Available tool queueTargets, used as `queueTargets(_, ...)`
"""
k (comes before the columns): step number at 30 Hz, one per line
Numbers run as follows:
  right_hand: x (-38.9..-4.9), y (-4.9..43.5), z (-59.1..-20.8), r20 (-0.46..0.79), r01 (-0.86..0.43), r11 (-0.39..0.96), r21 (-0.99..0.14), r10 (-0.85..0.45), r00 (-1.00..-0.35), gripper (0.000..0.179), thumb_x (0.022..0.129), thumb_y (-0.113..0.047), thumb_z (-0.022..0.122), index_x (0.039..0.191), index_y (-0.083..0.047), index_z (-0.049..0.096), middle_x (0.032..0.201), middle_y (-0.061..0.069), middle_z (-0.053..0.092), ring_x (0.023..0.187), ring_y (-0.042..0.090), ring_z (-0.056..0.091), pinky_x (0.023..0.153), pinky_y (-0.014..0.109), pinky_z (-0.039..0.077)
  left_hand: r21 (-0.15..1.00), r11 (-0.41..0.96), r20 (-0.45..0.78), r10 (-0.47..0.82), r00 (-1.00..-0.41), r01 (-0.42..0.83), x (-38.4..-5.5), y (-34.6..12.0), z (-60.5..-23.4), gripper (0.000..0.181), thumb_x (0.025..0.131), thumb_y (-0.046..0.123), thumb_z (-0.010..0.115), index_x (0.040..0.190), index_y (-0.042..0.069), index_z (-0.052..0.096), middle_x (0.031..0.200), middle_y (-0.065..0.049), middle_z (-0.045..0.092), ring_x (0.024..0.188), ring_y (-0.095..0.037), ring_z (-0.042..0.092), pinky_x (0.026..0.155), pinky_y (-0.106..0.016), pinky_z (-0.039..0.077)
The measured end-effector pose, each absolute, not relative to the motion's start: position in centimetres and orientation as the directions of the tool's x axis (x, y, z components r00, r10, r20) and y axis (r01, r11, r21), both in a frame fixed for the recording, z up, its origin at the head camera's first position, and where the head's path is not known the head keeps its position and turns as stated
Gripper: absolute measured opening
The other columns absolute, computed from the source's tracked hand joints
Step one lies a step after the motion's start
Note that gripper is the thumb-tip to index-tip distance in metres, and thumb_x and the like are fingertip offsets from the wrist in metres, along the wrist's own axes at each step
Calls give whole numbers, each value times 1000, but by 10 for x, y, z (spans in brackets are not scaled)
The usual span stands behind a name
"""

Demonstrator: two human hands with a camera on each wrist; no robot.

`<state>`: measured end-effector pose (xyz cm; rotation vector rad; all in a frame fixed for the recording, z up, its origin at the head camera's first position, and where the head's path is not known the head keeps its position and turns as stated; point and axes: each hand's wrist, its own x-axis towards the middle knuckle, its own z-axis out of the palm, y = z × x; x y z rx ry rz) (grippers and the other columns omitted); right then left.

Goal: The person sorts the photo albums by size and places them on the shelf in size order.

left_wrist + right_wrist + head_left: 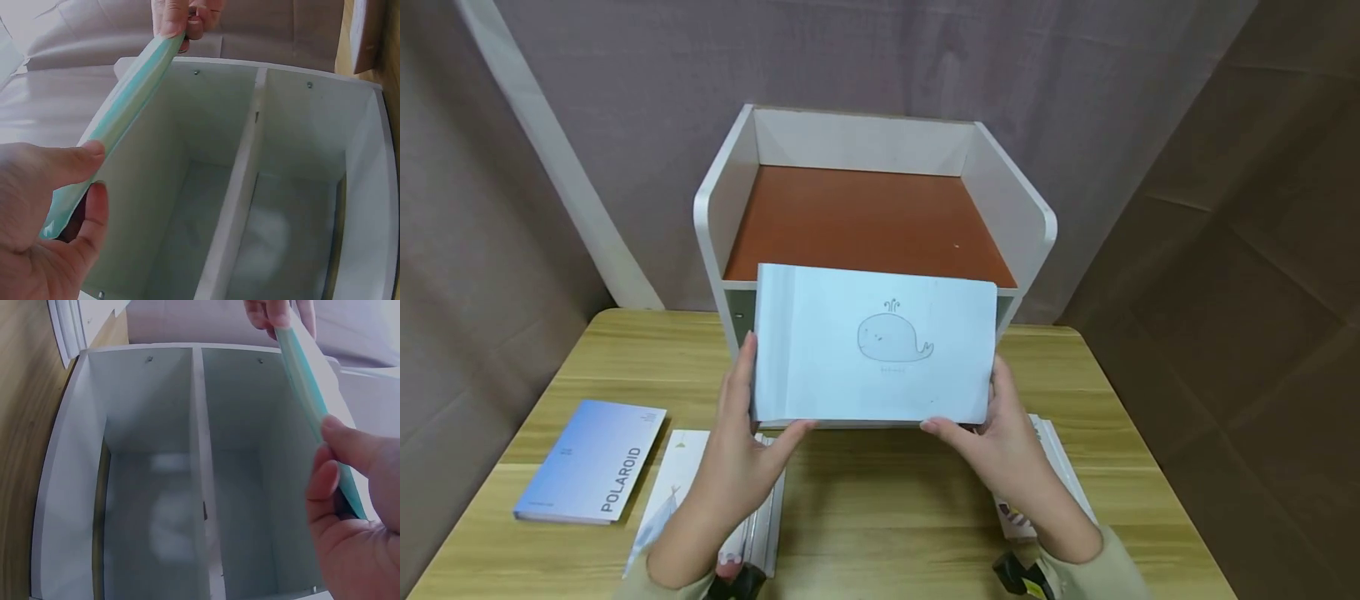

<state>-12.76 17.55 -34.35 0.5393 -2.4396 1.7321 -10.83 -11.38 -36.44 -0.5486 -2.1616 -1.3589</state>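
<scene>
A pale photo album (820, 350) with a line drawing of a whale on its cover is held up in front of the white shelf (1011, 187). My left hand (737, 450) grips its left end and my right hand (1011, 450) its right end, thumbs along the lower edge. Seen edge-on in the left wrist view, the album (128, 94) has a turquoise band along its side. In the right wrist view the album (312, 375) is off to the right of the shelf's two open compartments, which contain nothing visible.
On the wooden table (887, 517), a blue book marked POLAROID (595, 462) lies at left. Beside it, partly behind my left forearm, are white albums (677, 467). Another white album (1063, 467) lies behind my right forearm. Grey curtains (865, 50) hang at the back.
</scene>
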Motion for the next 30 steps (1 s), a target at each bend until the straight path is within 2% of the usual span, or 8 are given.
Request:
queueTargets(4, -126, 175, -338, 347, -383, 209, -900, -189, -919, 109, 83, -6, 76, 154, -34, -3, 132, 8, 54, 107, 21, 62, 77, 32, 56, 723, 310, 635, 53, -771, 617, -112, -111, -358, 112, 72, -11, 78, 156, 10, 6, 149, -19, 20, 118, -33, 46, 91, -30, 49)
queueTargets(7, -124, 174, -335, 381, -405, 169, -899, -158, -911, 111, 84, 0, 73, 154, -34, -6, 134, 10, 53, 105, 22, 63, 75, 30, 57, 715, 249, 665, 47, -746, 653, -115, -110, -350, 111, 71, -13, 77, 156, 10, 9, 153, -13, 15, 124, -32, 41, 96, -29, 46)
queueTargets(9, -124, 174, -332, 409, -430, 125, -894, -162, -898, 109, 84, 6, 70, 155, -31, -4, 141, 12, 46, 107, 23, 62, 76, 31, 57, 688, 213, 702, 44, -711, 693, -119, -109, -344, 110, 69, -15, 77, 155, 7, 11, 155, -12, 12, 127, -32, 38, 97, -29, 45)
queueTargets(13, -128, 173, -327, 475, -489, 45, -871, -179, -862, 103, 84, 13, 66, 156, -22, 2, 150, 13, 34, 114, 24, 58, 80, 30, 55, 655, 150, 747, 23, -665, 741, -124, -107, -333, 106, 68, -20, 75, 153, 3, 17, 154, -12, 18, 125, -31, 42, 96, -30, 46)
queueTargets(19, -142, 171, -317, 521, -529, 4, -849, -160, -838, 95, 85, 11, 66, 156, -16, 8, 150, 16, 34, 118, 23, 55, 83, 24, 53, 698, 111, 713, -21, -701, 707, -133, -105, -320, 101, 71, -18, 74, 153, 7, 22, 152, -8, 25, 126, -28, 44, 96, -31, 47)
queueTargets(22, -149, 170, -311, 532, -540, 34, -841, -135, -836, 89, 86, 8, 68, 155, -14, 16, 144, 16, 41, 110, 21, 57, 77, 22, 54, 718, 120, 694, -42, -719, 686, -140, -106, -314, 97, 74, -14, 74, 153, 6, 21, 153, -9, 25, 128, -28, 42, 97, -30, 46)
queueTargets(26, -158, 169, -302, 522, -531, 93, -842, -99, -847, 82, 87, 1, 69, 153, -13, 24, 126, 17, 53, 85, 19, 59, 65, 21, 53, 739, 172, 668, -61, -741, 652, -148, -107, -306, 92, 78, -4, 76, 152, 4, 23, 151, -7, 28, 126, -25, 45, 95, -28, 46)
queueTargets(30, -167, 166, -295, 497, -502, 134, -854, -75, -865, 79, 88, -7, 71, 153, -13, 26, 110, 16, 59, 72, 19, 58, 61, 24, 53, 751, 265, 643, -80, -762, 605, -155, -109, -301, 86, 81, 9, 78, 152, 7, 28, 145, -4, 38, 108, -20, 54, 83, -22, 52)
